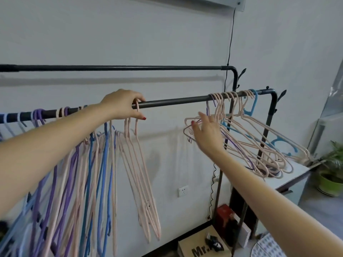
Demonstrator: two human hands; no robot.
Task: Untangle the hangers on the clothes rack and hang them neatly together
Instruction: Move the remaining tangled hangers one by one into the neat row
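Left grip (126, 104) pinches a pink hook (137, 106) on the rail (176, 101) while the right hand (206, 130), fingers spread, should lift one tangled hanger (191, 125) free gently.

Left hangers (61, 182) cut off below

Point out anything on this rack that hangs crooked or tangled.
The right-hand bunch of hangers on the front rail is askew: their bodies splay out sideways and overlap instead of hanging straight down, with a blue hanger caught among the pink. The right hand reaches for them. The left group hangs straighter.
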